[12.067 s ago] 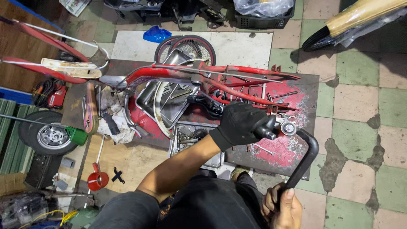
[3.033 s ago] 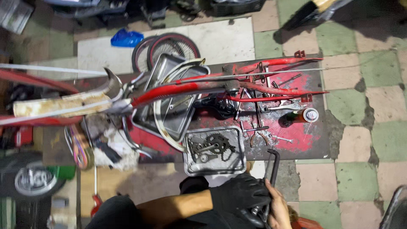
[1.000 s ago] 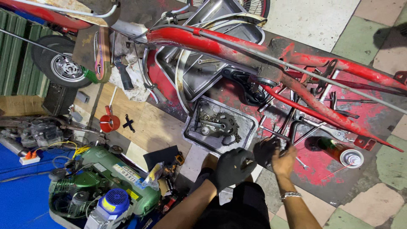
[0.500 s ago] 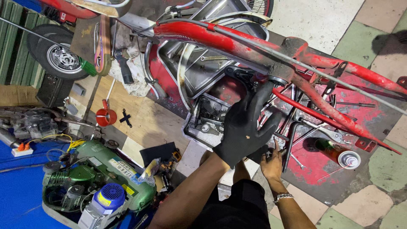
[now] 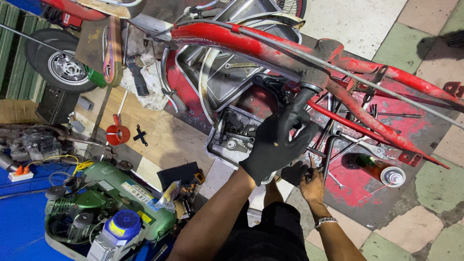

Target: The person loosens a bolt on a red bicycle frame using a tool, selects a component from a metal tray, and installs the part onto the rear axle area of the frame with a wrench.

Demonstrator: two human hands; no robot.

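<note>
Gloves first: your left hand [image 5: 276,145], in a black work glove, is gripping the dark tubular fitting [image 5: 303,99] that is hanging down from the underside of the worn red-painted steel motorcycle frame [image 5: 270,46]. Its fingers are closing round that tube. Your bare right hand [image 5: 311,180], with a metal bracelet at the wrist, is pinching a small dark part low down beside a black bent steel bar [image 5: 331,152]; what exactly it is holding I cannot tell. The frame is lying across the red-stained floor mat [image 5: 357,186], with a grey metal tray of bolts and small parts [image 5: 234,137] just beside your gloved hand and a green spray can with a white cap [image 5: 382,170] near the right one. Judgement: you are doing well to be steadying the tube squarely with the gloved hand while the right is working underneath; keep the bare fingers away from the frame struts.
</note>
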